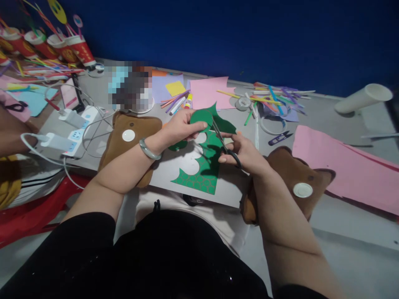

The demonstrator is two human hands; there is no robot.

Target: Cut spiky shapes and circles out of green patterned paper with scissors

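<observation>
A green sheet of paper [201, 118] is pinched between the thumb and fingers of my left hand [181, 128]. Black-handled scissors [232, 157] are in my right hand [245, 153], their blades at the edge of the green paper. Below my hands, a green patterned piece with rounded cutouts [199, 181] lies over a white sheet [232, 182]. A smaller dark green piece [177, 145] is just under my left hand.
Brown cushions [120, 147] flank the white sheet. Pink paper [349, 166] lies at the right, beside a purple cutter [279, 138] and tape roll [272, 124]. Markers, sticks and a white tube [363, 99] are behind. A power strip [79, 133] and another person's arm [12, 131] are left.
</observation>
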